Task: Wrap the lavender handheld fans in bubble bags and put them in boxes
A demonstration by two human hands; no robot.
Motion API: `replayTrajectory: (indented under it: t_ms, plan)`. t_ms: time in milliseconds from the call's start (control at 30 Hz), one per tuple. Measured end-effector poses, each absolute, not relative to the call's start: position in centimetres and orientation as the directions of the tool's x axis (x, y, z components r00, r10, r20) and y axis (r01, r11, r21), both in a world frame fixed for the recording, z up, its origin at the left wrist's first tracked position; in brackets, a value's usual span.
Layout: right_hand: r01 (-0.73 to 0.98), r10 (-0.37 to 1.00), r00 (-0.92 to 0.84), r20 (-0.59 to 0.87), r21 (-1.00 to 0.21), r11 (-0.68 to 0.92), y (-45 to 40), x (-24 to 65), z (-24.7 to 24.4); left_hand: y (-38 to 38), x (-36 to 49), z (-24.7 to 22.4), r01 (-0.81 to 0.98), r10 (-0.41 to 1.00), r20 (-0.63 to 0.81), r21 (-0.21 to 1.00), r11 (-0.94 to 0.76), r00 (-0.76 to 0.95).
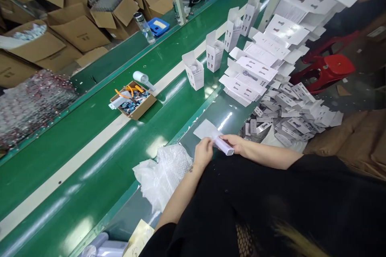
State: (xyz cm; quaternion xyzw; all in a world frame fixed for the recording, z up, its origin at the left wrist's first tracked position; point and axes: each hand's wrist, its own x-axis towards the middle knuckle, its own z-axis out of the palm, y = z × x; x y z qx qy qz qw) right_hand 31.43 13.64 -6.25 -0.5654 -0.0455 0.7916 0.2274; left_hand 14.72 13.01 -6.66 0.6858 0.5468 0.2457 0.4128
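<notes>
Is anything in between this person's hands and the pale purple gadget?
Partly: a thin whitish bag seems to cover the far end of the gadget. The left hand appears to pinch the bag, while the right hand seems to hold the gadget's near part directly. I see nothing else in between.

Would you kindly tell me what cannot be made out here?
All in the head view:
Whether the far end of the lilac piece is inside the pale pouch: the left hand obscures it.
Lilac parts: cut off by the bottom edge.
Writing on the yellow paper: partly cut off likewise.
Fine print on the white cartons: too small.
</notes>
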Motion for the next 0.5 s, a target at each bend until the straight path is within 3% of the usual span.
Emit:
replayTrajectory:
  t_ms: [67,133,200,267,333,433,500]
  plan:
    - [-0.246,0.401,-0.255,-0.880,-0.342,-0.907,13.8,32.6,-5.3,13.7,15.1,-5.2,0.397,0.937,-0.322,0.884,0.247,0.135]
    - [-0.046,0.467,-0.211,-0.859,-0.468,-0.882,14.3,34.3,-3.2,14.2,15.3,-3.2,0.226,0.884,-0.456,0.876,0.426,0.099]
    - [0.255,0.670,-0.166,-0.723,-0.688,-0.679,15.3,36.1,-0.2,14.3,15.3,-0.9,0.090,0.861,-0.491,0.871,0.483,0.130]
    - [0.442,0.853,-0.211,-0.477,-0.825,-0.352,16.3,37.3,2.9,14.6,15.0,1.3,-0.007,0.873,-0.465,0.882,0.471,0.149]
    - [0.381,0.905,-0.261,-0.337,-0.897,-0.224,17.2,37.6,5.2,15.3,14.5,2.7,-0.061,0.914,-0.379,0.919,0.390,0.143]
    - [0.170,0.870,-0.322,-0.373,-0.927,-0.335,17.9,36.5,6.2,16.5,14.1,2.7,-0.028,0.964,-0.188,0.980,0.196,0.190]
    - [0.172,0.855,-0.367,-0.366,-0.930,-0.324,18.7,35.7,5.9,17.1,14.5,1.5,0.063,0.961,-0.122,0.992,0.109,0.247]
